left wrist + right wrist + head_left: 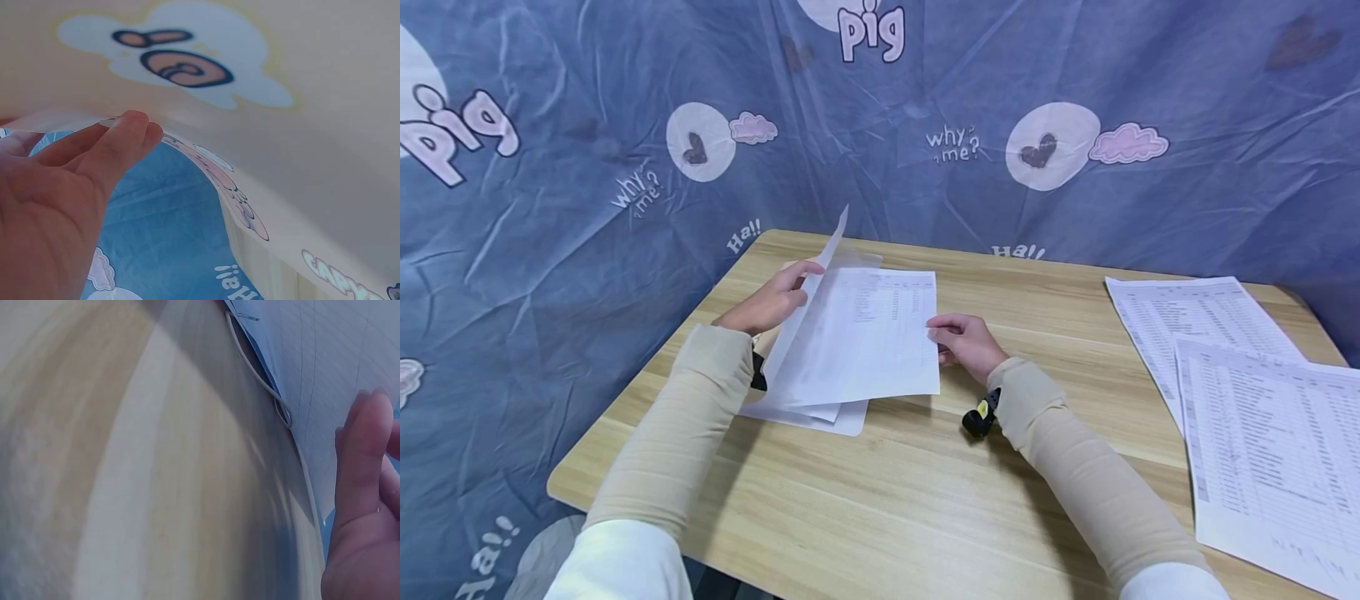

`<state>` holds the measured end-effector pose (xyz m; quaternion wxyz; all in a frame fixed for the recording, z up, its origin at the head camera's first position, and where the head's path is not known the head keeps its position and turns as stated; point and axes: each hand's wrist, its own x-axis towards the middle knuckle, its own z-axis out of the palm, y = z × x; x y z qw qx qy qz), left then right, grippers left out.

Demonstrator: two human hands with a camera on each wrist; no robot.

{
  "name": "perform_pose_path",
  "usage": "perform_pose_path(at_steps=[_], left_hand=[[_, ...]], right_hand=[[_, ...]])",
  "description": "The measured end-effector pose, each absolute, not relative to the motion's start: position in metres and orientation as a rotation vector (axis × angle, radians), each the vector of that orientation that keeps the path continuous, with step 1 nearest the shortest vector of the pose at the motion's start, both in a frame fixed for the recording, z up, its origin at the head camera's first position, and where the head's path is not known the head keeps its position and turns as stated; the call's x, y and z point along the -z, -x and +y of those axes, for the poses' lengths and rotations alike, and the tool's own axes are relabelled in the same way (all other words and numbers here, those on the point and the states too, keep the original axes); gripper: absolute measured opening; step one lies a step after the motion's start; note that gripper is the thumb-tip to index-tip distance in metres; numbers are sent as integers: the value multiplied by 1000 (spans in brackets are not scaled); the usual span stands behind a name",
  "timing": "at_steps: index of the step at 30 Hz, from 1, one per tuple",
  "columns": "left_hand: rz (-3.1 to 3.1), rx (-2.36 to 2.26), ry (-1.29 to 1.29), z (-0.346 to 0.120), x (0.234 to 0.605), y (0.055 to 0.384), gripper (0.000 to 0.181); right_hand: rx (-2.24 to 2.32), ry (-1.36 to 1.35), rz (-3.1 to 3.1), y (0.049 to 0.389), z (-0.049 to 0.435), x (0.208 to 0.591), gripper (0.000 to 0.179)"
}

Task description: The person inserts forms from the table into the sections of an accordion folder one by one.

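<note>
A folder lies at the left of the table, its cover [831,250] lifted and tilted up. My left hand [771,302] pinches that cover between thumb and fingers. In the left wrist view the cover [281,144] shows cartoon print and lettering. Inside the folder is a printed sheet [887,350] with a table of text, and my right hand [966,342] pinches its right edge. The folder's lower panel [852,419] shows beneath the sheet. In the right wrist view, the sheet [325,381] stands beside my thumb and fingers.
Two printed sheets, a rear one [1187,308] and a front one [1277,467], overlap at the right of the wooden table [880,508]. A blue patterned cloth [910,183] hangs behind and to the left. Black wrist devices [981,417] sit below my hands.
</note>
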<state>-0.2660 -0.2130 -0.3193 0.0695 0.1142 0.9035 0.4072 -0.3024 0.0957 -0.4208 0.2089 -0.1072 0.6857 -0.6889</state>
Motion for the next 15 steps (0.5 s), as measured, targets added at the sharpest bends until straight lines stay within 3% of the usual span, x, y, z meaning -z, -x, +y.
perform_pose_path(at_steps=[15], left_hand=[[2670,-1252,-297,-213,321,264,48]], right_hand=[[1837,326,1881,300,88,421,36]])
